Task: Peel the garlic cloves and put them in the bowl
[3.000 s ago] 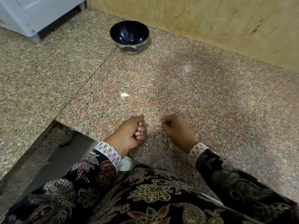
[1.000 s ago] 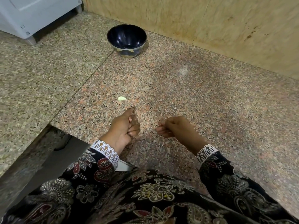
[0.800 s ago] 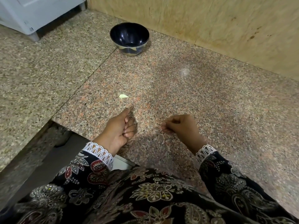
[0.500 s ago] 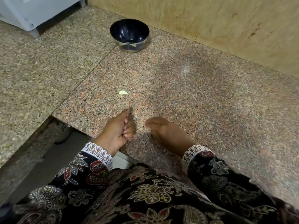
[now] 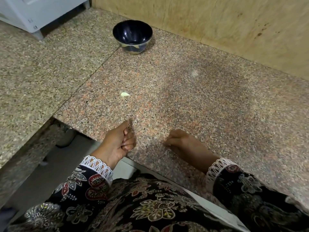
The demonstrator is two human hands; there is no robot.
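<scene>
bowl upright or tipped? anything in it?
Upright: the bowl stands on its base on the countertop, rim up. Its dark inside shows no cloves; one clove lies outside it.

soft even light, wide-angle edge bend

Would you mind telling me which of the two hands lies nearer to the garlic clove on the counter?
The left hand is nearer: the pale garlic clove lies just beyond its raised thumb, while the right hand rests farther off to the side.
</scene>
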